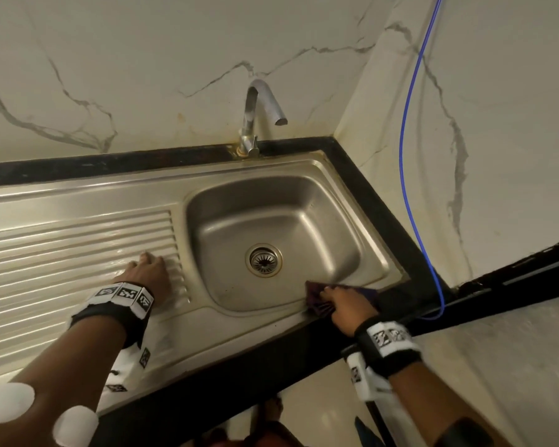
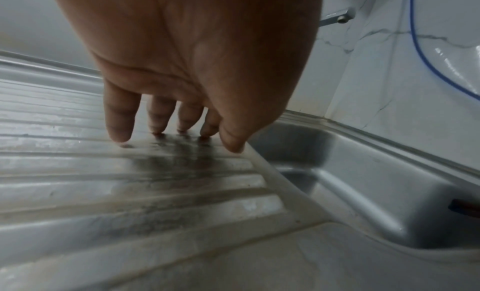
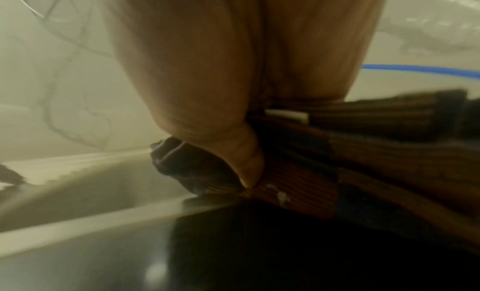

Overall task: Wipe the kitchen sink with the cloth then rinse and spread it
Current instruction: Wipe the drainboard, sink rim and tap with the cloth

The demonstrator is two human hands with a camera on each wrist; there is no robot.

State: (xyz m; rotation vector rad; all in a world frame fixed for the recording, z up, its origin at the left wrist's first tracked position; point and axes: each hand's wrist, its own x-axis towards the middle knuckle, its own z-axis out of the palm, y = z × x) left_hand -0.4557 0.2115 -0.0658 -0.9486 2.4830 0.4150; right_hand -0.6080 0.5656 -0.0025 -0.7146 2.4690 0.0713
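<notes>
The steel sink (image 1: 273,206) has a ribbed drainboard (image 1: 62,246) on its left and a drain strainer (image 1: 263,260) in the basin floor. My left hand (image 1: 149,269) rests with straight fingers on the drainboard (image 2: 130,192), fingertips (image 2: 120,135) touching the ribs beside the basin (image 2: 363,172). A dark purple striped cloth (image 1: 317,300) lies on the sink's front right rim. My right hand (image 1: 346,304) lies on it and grips it. In the right wrist view the thumb (image 3: 249,168) digs into the bunched cloth (image 3: 363,151); the other fingers are hidden.
A chrome tap (image 1: 255,108) stands behind the basin, its spout over the back wall, with no water running. A blue cable (image 1: 407,156) hangs down the marble wall at right. A black counter edge (image 1: 207,382) borders the sink's front.
</notes>
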